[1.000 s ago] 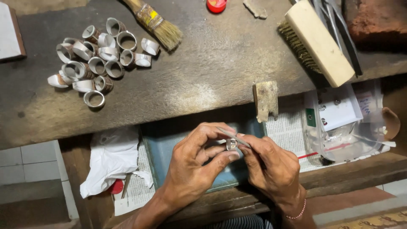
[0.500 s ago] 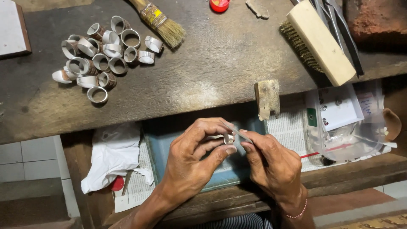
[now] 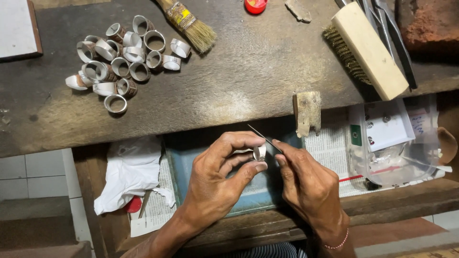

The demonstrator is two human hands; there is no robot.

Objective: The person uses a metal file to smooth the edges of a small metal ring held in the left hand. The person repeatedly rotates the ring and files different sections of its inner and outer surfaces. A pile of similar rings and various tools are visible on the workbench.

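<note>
A: Largest item first?

B: The bench [image 3: 248,81], dark worn wood, fills the top half of the view. Below its front edge an open drawer [image 3: 210,153] with a blue-green floor sits at 6 o'clock.

A: Then?

B: A wooden-backed wire brush [image 3: 368,50] lies at 2 o'clock, beside long dark metal tools at its right. A white cloth [image 3: 126,174] is bunched at 8 o'clock in the drawer, on printed paper. A clear plastic bag [image 3: 397,157] with small bits lies at 4 o'clock.

A: The hands?

B: The left hand [image 3: 215,184] sits just below centre, fingers curled, thumb and forefinger closed around a single ring [image 3: 259,153], held on edge between the two hands over the drawer. The right hand [image 3: 308,184] is just beside it at 5 o'clock, fingers pinched shut on a thin file [image 3: 263,136] whose tip slants up toward 11 o'clock. The tool passes close against the ring; whether it touches I cannot tell.

A: Smaller items?

B: A paintbrush [image 3: 189,21] lies at 12 o'clock, bristles pointing to 4 o'clock. A pile of ring blanks [image 3: 124,62], silver bands, some on their sides, sits at 10 o'clock, just beside the bristles. A notched wooden peg [image 3: 307,112] juts from the bench edge at centre, just above the right hand. A red cap [image 3: 256,5] sits at the top edge.
</note>
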